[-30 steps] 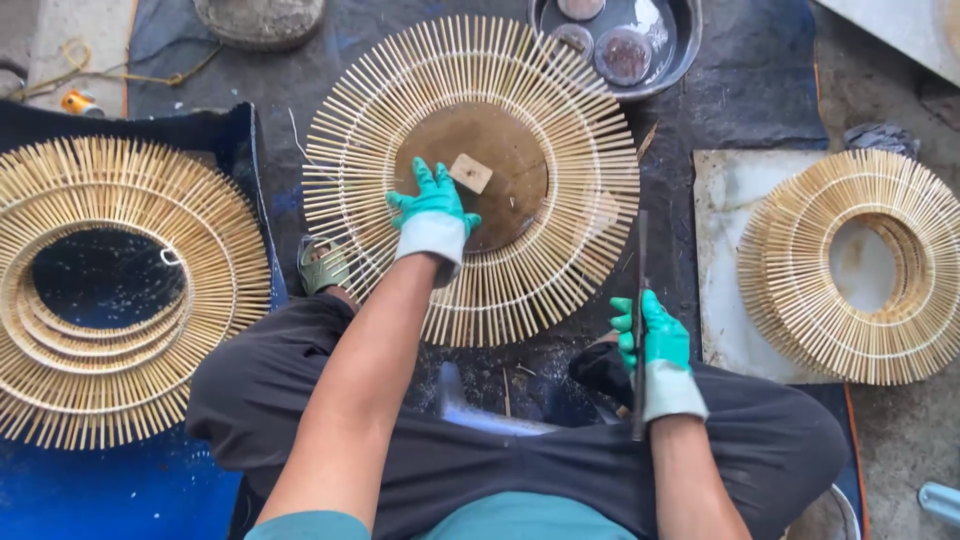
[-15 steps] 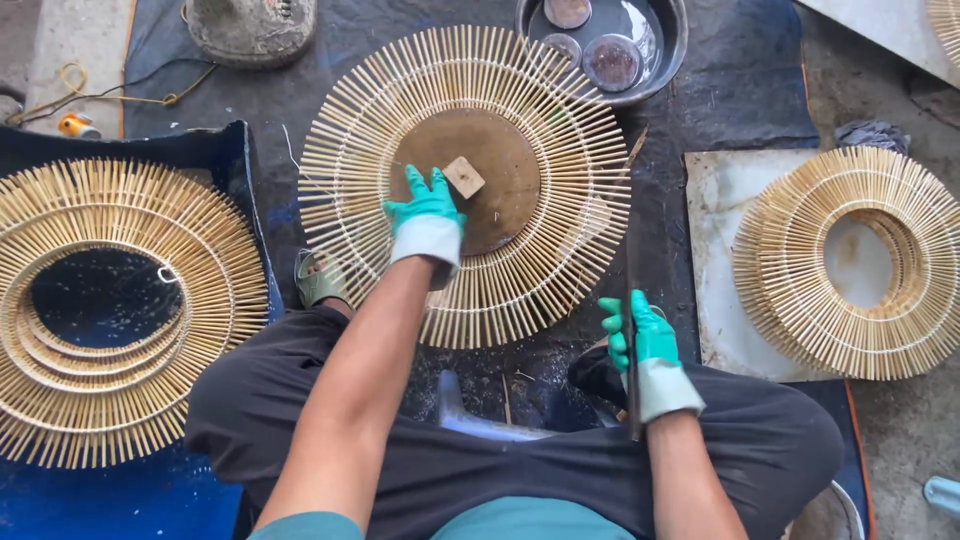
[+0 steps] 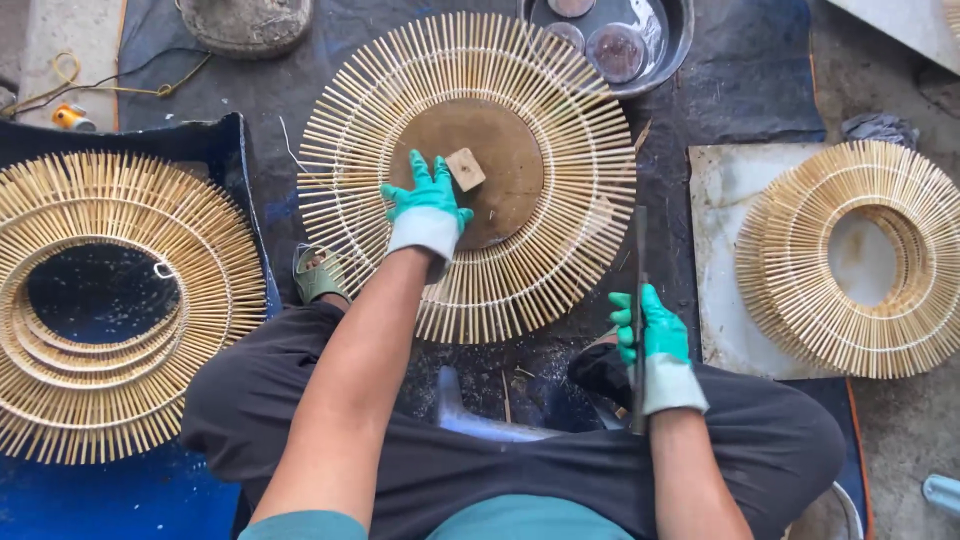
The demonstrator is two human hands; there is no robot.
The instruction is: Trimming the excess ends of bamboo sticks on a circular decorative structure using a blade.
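A round sunburst frame of bamboo sticks [image 3: 560, 120] lies on the dark mat in front of me, with a brown disc [image 3: 500, 160] in its middle and a small wooden block [image 3: 465, 168] on the disc. My left hand [image 3: 428, 205], in a green and white glove, presses flat on the disc's left edge beside the block. My right hand [image 3: 655, 345], gloved the same way, grips a long dark blade [image 3: 640, 260] upright at the frame's lower right edge, above my right knee.
A stack of finished bamboo rings [image 3: 100, 300] lies on a blue sheet at left. Another ring stack [image 3: 860, 260] rests on a white board at right. A metal bowl [image 3: 680, 40] with small dishes sits at top. A grey pot [image 3: 245, 22] stands top left.
The view has shifted slightly. My left hand stays on the disc near the block; my right hand keeps the blade in about the same place.
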